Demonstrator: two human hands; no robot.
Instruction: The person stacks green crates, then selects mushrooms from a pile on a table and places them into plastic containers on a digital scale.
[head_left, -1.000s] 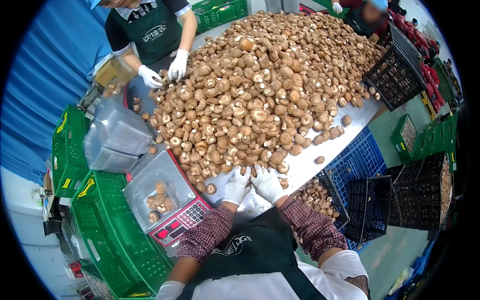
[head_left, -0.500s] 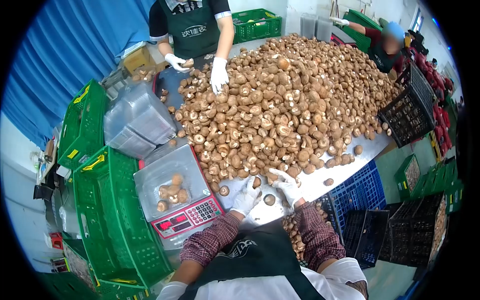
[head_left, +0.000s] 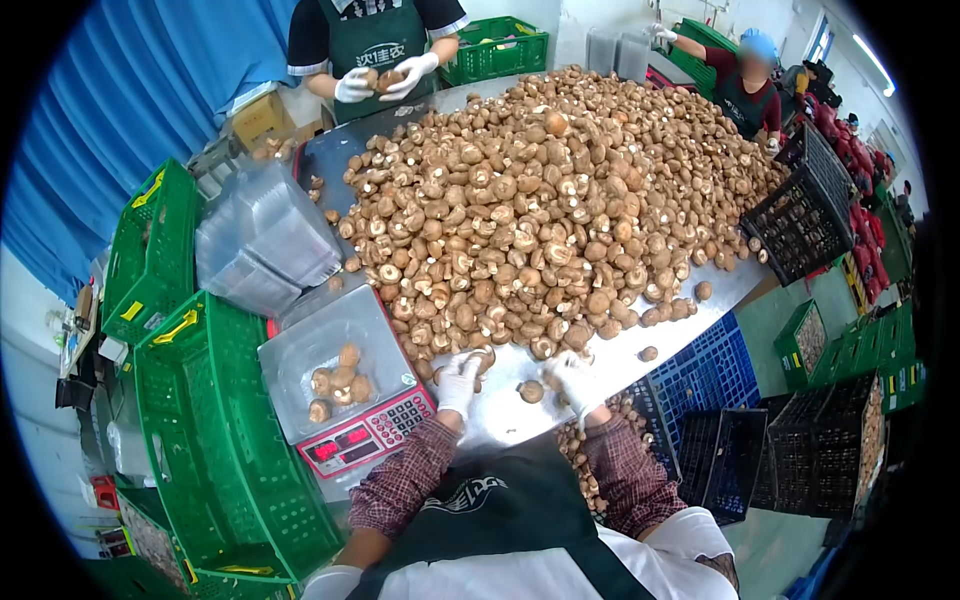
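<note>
at the near edge of the metal table (head_left: 625, 355), just below a big heap of mushrooms (head_left: 520, 220), working with both gloved hands low and fairly close together. left hand (head_left: 460, 384) partly closed at the front of the heap, fingers bent round a brown mushroom (head_left: 483, 357). right hand (head_left: 574, 380) half curled and turned inward, with a second mushroom (head_left: 551, 379) at the fingertips; hard to tell through the blur whether gripped or merely touched. on the metal between the two hands, a loose mushroom (head_left: 531, 391). to the left, near the left wrist, a scale (head_left: 335, 448) with a small group of mushrooms (head_left: 341, 377) on top. on the far side of the heap, a co-worker (head_left: 378, 42). best to lift each piece by the cap with light finger pressure, for fear of bruising the flesh or snapping the stem. better to draw from the low front edge than from the middle of the slope, so as not to start a slide. turn each one over for a look at cap and stem before letting go. mind the keypad (head_left: 403, 417) too, without leaning a sleeve on it.
</note>
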